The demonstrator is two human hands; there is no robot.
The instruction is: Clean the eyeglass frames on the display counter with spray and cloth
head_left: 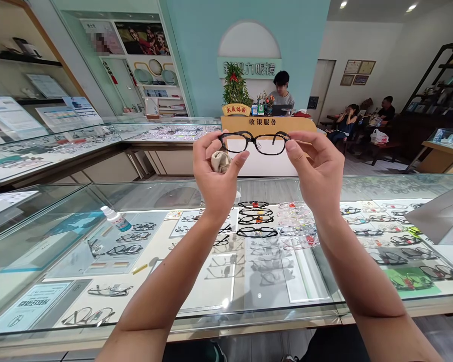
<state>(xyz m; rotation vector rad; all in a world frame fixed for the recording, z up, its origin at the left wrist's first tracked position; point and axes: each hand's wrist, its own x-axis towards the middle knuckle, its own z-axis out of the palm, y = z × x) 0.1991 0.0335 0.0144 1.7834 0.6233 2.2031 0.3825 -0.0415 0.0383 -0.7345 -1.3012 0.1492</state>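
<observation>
A pair of black-framed eyeglasses (253, 143) is held up level in front of me, above the glass counter. My left hand (216, 176) grips its left end and also has a crumpled beige cloth (221, 161) tucked in the fingers. On the other side, my right hand (317, 166) pinches the right end of the frame between thumb and fingers. The lenses are see-through, with the counter behind showing in them. One folded-back temple arm shows behind the right lens; the rest of the arms is partly hidden by my hands.
Below lies a glass display counter (196, 314) with rows of eyeglasses inside. A small white-and-blue bottle (116, 219) stands on its left part. At the right edge is a grey-white panel (443, 213). Beyond, a person (283, 95) sits behind the cashier desk (302, 124); others sit far right.
</observation>
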